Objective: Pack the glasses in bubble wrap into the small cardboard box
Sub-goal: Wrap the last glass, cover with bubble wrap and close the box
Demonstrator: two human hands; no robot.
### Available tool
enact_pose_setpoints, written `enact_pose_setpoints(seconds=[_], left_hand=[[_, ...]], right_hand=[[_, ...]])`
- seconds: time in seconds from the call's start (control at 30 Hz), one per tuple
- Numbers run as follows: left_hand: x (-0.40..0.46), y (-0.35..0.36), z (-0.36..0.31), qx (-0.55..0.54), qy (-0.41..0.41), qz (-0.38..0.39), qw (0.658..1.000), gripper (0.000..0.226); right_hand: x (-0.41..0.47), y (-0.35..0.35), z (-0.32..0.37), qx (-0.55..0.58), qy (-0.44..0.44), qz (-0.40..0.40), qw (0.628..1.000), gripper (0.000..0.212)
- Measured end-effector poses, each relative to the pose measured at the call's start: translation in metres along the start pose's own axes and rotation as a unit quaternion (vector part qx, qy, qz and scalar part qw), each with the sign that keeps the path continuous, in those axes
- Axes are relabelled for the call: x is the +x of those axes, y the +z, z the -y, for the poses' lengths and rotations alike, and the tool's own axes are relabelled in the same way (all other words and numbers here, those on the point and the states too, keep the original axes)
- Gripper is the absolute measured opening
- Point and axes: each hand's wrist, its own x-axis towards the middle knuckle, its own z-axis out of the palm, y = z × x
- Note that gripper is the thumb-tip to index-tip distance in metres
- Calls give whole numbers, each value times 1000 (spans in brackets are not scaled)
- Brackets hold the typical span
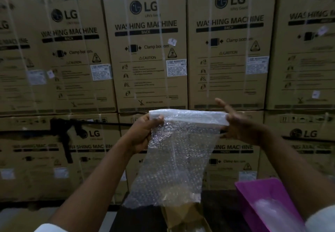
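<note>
A wall of stacked LG washing-machine cartons (150, 47) fills the background. In front of it a bubble wrap sheet (174, 159) hangs between the raised hands, its lower edge over a small cardboard box (183, 217) on a dark tabletop (221, 211), beside a magenta tray (262, 195). The left hand (143, 134) pinches the top-left corner, fingers curled; the right hand (233, 123) pinches the top-right corner, other fingers extended.

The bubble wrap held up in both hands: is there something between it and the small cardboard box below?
Nothing visible. The bubble wrap hangs from the left hand and right hand, its lower edge directly above the small cardboard box. The pink tray sits to the right.
</note>
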Motion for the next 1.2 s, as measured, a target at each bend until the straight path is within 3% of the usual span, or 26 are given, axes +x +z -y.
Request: enact_pose_setpoints(seconds=[0.1, 0.33, 0.5, 0.7, 0.97, 1.1, 1.2], left_hand=[[-2, 1, -7, -15, 5, 7, 1000, 9], [-10, -4, -16, 1, 12, -20, 1000, 18], [-3, -9, -8, 57, 36, -49, 997, 12], [-5, -2, -10, 71, 42, -47, 996, 9], [-4, -8, -9, 97, 67, 3, 993, 15], [-2, -9, -11, 97, 37, -4, 995, 28], [-3, -9, -14, 107, 6, 1, 994, 30]], right_hand=[[9, 11, -14, 14, 24, -16, 999, 124], [14, 14, -18, 106, 1, -49, 993, 98], [20, 18, -10, 76, 11, -26, 997, 94], [19, 18, -2, 0, -20, -53, 998, 59], [20, 10, 0, -13, -28, -88, 996, 20], [22, 4, -2, -48, -42, -86, 994, 30], [20, 3, 4, -56, -27, -79, 995, 23]])
